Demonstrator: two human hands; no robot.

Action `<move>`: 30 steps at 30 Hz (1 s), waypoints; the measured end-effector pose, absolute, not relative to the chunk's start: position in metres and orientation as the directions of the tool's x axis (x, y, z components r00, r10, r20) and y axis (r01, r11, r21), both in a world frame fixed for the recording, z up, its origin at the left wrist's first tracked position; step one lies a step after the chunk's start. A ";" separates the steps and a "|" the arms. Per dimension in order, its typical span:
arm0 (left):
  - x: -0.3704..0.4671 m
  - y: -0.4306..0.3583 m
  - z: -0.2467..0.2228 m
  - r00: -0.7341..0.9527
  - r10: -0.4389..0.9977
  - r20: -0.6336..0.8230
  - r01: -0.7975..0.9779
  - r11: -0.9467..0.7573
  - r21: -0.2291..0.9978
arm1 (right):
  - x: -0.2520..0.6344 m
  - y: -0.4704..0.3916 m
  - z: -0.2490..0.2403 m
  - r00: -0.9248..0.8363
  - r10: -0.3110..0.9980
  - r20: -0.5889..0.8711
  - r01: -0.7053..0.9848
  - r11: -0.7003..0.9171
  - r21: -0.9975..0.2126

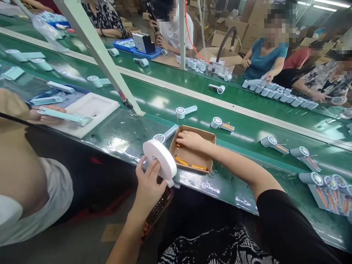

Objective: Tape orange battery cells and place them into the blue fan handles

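My left hand [150, 183] is wrapped round a wide roll of white tape [162, 159], held upright over the near edge of the workbench. Inside a shallow cardboard box [196, 156] is my right hand [189, 140], its fingers bent down by the left wall, close to a small orange piece [178, 145]. Whether those fingertips grip it is hidden. More orange strips [199, 167] lie along the box's near side. A light blue fan part with a round head [158, 138] rests behind the tape roll, its handle reaching toward the box.
Beyond the box runs a green conveyor [156, 104] carrying fan parts [180, 112]. A slanted metal post [101, 55] rises at left, near a person's hand [52, 114] and a white foam tray [96, 110]. Fan units [330, 183] are stacked at right. People sit across the line.
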State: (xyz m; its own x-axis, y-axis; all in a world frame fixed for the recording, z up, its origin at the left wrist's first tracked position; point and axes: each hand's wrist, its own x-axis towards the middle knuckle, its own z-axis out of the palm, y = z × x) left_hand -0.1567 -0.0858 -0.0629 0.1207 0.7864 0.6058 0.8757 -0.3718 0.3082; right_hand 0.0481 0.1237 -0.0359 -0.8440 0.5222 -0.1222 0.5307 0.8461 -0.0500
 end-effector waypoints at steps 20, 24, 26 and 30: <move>-0.126 -0.080 -0.025 0.464 0.742 0.484 0.854 -0.521 -0.021 | 0.165 0.017 0.068 -0.675 0.737 0.035 0.511 0.501 -0.698; -0.096 -0.079 -0.011 0.484 0.773 0.409 0.847 -0.532 0.004 | 0.184 -0.006 0.043 -0.471 0.881 0.033 0.368 0.231 -0.901; -0.071 -0.083 -0.009 0.506 0.794 0.337 0.845 -0.535 -0.009 | 0.184 -0.028 0.015 -0.165 0.986 0.032 0.136 0.055 -0.989; -0.012 -0.098 -0.029 0.530 0.795 0.296 0.834 -0.552 -0.008 | 0.191 -0.065 -0.033 0.485 0.874 -0.007 -0.194 0.100 -0.976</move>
State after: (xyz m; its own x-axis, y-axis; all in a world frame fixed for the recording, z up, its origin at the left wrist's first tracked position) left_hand -0.0116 -0.0976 -0.0291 0.5296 0.7949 0.2959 0.8335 -0.5525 -0.0077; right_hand 0.1907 -0.0652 -0.0326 0.4854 0.8743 -0.0074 -0.1942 0.0996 -0.9759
